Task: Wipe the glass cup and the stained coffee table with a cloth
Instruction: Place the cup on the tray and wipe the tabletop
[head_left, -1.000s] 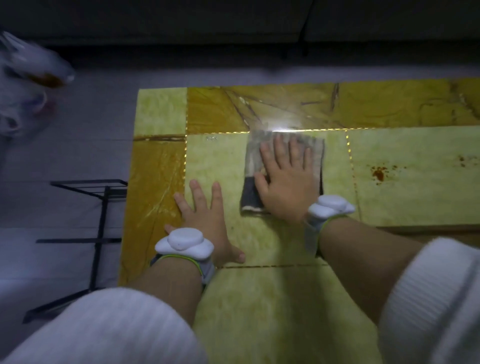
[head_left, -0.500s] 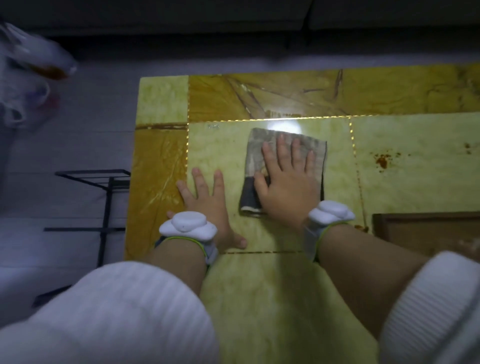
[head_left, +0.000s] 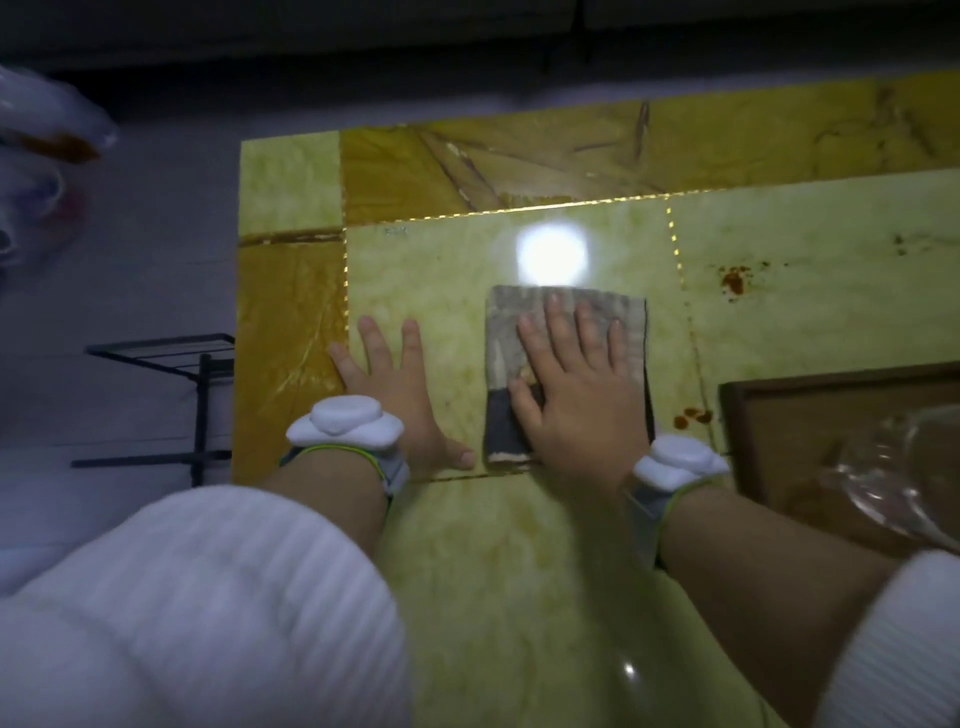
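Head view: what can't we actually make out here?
- Glass cup: blurred, cut off by the right edge; shape and contents unclear.
- Cloth: centre hidden under the right hand.
- Table under the cloth: any stains there are hidden.
- Tray: cut by the right edge.
- White object at the far left: blurred, unidentifiable.

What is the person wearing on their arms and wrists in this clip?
Both arms have white ribbed sleeves pushed up to the forearm. Each wrist carries a grey strap edged in green with a white lobed plastic device on top, on the left hand and the right hand. No gloves.
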